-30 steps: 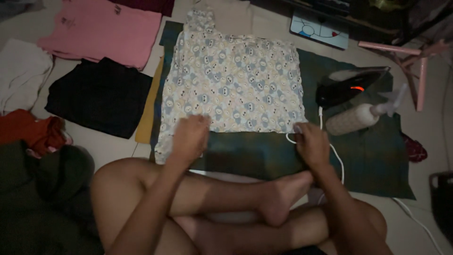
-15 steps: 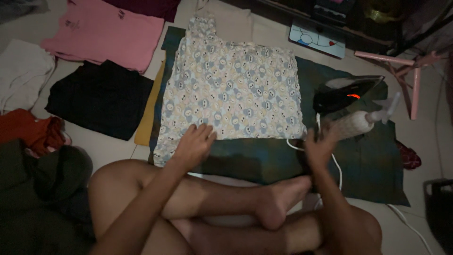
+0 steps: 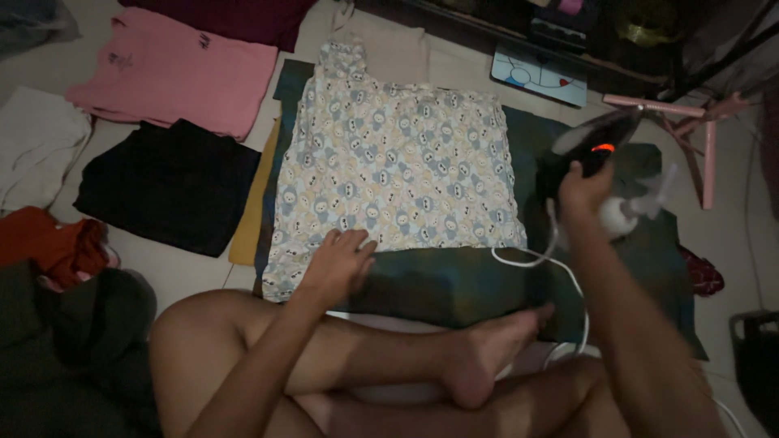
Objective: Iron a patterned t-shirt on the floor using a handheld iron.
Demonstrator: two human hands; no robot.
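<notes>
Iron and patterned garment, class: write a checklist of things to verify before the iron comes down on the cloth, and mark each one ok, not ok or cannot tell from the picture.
1. Right hand grips the black iron by its handle: ok.
2. Iron's orange light glows, so it seems powered: ok; actual heat: cannot tell.
3. Patterned garment lies spread flat on the dark green mat: ok.
4. Left hand rests on the garment's lower hem, fingers in the ironing area: not ok.
5. White cord loops over the mat beside the garment's corner, near the person's foot: not ok.
6. Spray bottle stands close behind the iron: cannot tell if it is clear.
</notes>
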